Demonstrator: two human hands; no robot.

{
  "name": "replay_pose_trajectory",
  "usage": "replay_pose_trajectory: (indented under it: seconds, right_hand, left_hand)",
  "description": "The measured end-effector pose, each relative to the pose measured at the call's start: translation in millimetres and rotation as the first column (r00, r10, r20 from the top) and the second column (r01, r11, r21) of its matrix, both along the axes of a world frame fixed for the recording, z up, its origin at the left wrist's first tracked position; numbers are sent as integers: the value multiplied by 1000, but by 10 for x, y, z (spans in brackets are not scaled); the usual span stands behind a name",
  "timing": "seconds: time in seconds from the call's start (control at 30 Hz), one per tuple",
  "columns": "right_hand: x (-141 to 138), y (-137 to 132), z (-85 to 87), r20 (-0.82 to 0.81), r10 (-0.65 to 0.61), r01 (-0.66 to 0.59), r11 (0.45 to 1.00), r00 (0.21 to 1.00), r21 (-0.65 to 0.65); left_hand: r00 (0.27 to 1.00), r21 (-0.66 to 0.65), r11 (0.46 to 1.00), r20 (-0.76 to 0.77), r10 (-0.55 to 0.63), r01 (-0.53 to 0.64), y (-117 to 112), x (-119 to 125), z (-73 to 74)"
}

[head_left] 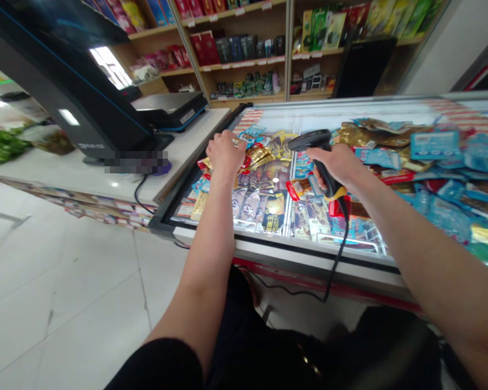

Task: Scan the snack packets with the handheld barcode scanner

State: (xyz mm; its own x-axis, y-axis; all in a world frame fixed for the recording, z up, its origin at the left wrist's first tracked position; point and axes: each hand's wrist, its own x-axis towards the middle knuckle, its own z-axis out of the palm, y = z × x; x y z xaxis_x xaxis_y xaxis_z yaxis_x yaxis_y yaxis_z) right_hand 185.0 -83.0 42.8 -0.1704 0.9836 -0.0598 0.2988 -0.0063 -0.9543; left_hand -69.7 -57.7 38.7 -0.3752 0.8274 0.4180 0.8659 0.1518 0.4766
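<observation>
In my right hand is a black handheld barcode scanner, my fingers wrapped round its grip. Its head points left over the freezer, and a black cable hangs from the handle. My left hand is closed, knuckles up, among the packets at the freezer's left end; its fingertips and whatever they grip are hidden. Shiny gold packets and a blue packet lie right beside it. Below the scanner, a packet with a red end rests on the glass.
Glass covers the chest freezer, with wrapped goods inside. Many blue and brown packets are piled on its right side. A counter to the left carries a scale and a dark terminal. Stocked shelves stand behind.
</observation>
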Motion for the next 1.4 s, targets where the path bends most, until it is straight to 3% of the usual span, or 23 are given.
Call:
replay_pose_trajectory:
  seconds: [0.1, 0.17, 0.23, 0.33, 0.47, 0.6, 0.73, 0.93, 1.07, 1.2, 1.4]
  right_hand:
    - [-9, -2, 4, -13, -16, 16, 1000, 1000, -15]
    - [-21, -11, 15, -33, -36, 35, 999, 999, -27]
    - [-31, -20, 25, -42, -50, 49, 998, 998, -28]
    - [-39, -30, 30, -33, -53, 53, 999, 998, -13]
    - [-33, -29, 21, -25, -44, 44, 999, 999, -8]
    - [-21, -16, 12, -38, -26, 26, 1000, 999, -4]
    - [-15, 1, 7, -25, -44, 44, 999, 999, -3]
    - [-20, 1, 6, -23, -43, 42, 999, 999, -1]
    - [-30, -23, 25, -18, -49, 49, 999, 999, -12]
    - [-33, -25, 22, -19, -56, 55, 998, 998, -18]
    - [-44, -25, 5, -35, -37, 36, 999, 999, -30]
  left_hand:
    - [936, 25, 937, 56, -349, 348, 52, 297, -87]
    - [824, -29, 827, 101, -557, 562, 44, 509, -157]
    - [720, -113, 712, 146, -678, 693, 3, 693, -223]
    - [654, -205, 623, 170, -737, 755, -76, 879, -291]
    - [624, -229, 584, 189, -758, 779, -114, 957, -319]
    - [567, -198, 532, 318, -760, 823, -63, 898, -317]
    - [594, -193, 567, 379, -709, 801, 0, 721, -281]
    - [703, -180, 706, 421, -574, 685, 66, 394, -210]
    - [743, -244, 759, 519, -424, 604, 99, 343, -203]
    - [648, -155, 840, 713, -269, 520, 133, 352, -195]
    - [518, -42, 896, 827, -217, 442, 182, 331, -193]
